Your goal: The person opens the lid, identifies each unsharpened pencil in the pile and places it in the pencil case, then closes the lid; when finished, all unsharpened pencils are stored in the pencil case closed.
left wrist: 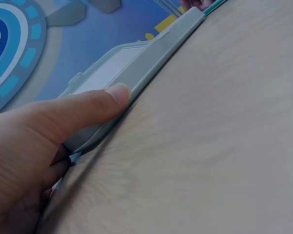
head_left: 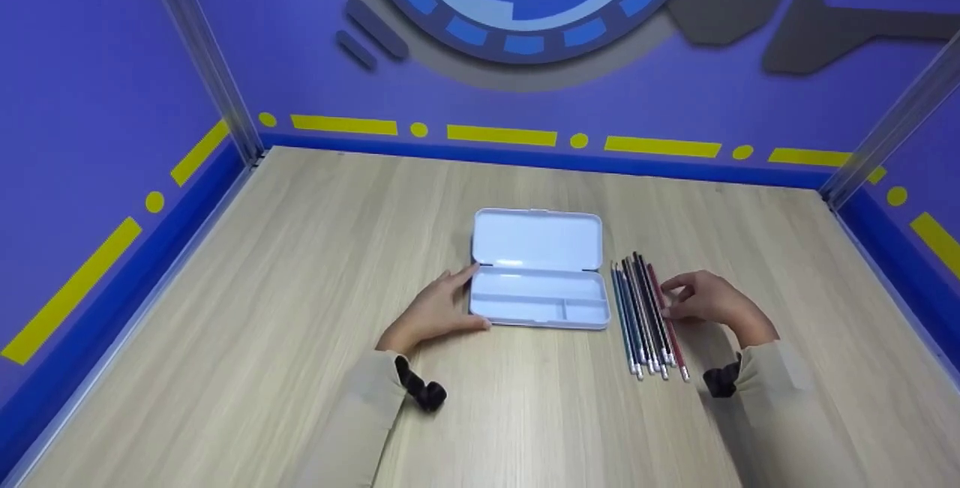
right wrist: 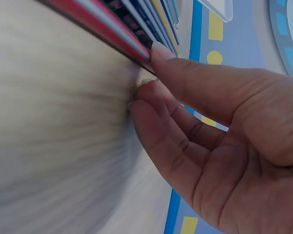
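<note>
A white pencil case (head_left: 532,314) lies on the table with its lid (head_left: 537,239) folded back, showing bare compartments inside. My left hand (head_left: 435,313) holds the case by its left end, thumb along the front edge and a finger at the hinge corner. In the left wrist view the thumb (left wrist: 95,105) presses the case's front wall (left wrist: 151,61). Right of the case lies a bundle of several pencils (head_left: 641,308). My right hand (head_left: 709,299) is beside the outermost red pencil (head_left: 670,323). The right wrist view shows its thumb tip against that pencil, its other fingers loosely bent near the tabletop.
The wooden table (head_left: 300,263) is bordered by a blue-purple back wall (head_left: 300,61) and side walls with yellow marks. Metal posts (head_left: 199,46) stand at the back corners. Black straps show at both wrists, below light sleeves (head_left: 352,413).
</note>
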Available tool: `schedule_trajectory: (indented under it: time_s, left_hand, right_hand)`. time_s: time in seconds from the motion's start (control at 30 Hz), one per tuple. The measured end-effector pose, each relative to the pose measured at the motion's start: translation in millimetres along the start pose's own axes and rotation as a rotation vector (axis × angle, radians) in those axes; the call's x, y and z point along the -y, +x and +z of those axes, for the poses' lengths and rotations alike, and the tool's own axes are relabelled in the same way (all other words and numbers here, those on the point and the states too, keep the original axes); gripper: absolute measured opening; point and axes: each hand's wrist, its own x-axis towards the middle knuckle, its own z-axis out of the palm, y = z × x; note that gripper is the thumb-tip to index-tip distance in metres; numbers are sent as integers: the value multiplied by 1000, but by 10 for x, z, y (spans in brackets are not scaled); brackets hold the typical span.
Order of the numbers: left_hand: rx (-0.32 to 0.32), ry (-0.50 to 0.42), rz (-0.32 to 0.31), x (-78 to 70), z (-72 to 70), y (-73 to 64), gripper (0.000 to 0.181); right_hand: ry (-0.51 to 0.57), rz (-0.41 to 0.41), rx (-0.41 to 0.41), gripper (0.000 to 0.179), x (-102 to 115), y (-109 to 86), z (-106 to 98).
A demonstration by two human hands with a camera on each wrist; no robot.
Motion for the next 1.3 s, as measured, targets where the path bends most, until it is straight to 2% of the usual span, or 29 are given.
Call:
schedule_trajectory:
  time_s: [0.27, 0.47, 0.67, 0.9, 1.1, 1.3]
  left_hand:
    - [4, 3, 7, 11, 7, 7, 104]
    - [8, -12, -7, -9, 4, -3, 104]
    - [6, -6, 3, -1, -2, -3, 104]
    - [5, 7, 18, 5, 2, 6, 103]
    - [2, 12, 16, -8, 0, 8, 102]
    - [11, -5, 7, -20, -12, -12, 103]
  right_hand:
    - [69, 50, -4, 57, -8, 21, 23]
    - [92, 54, -23, 59, -5, 13, 37]
    - [118, 81, -5, 60, -26, 43, 49]
    - [157, 48, -1, 57, -49, 54, 28]
    - [155, 30, -59, 48, -21, 49, -17]
    - [224, -21, -121, 43, 92, 41, -59]
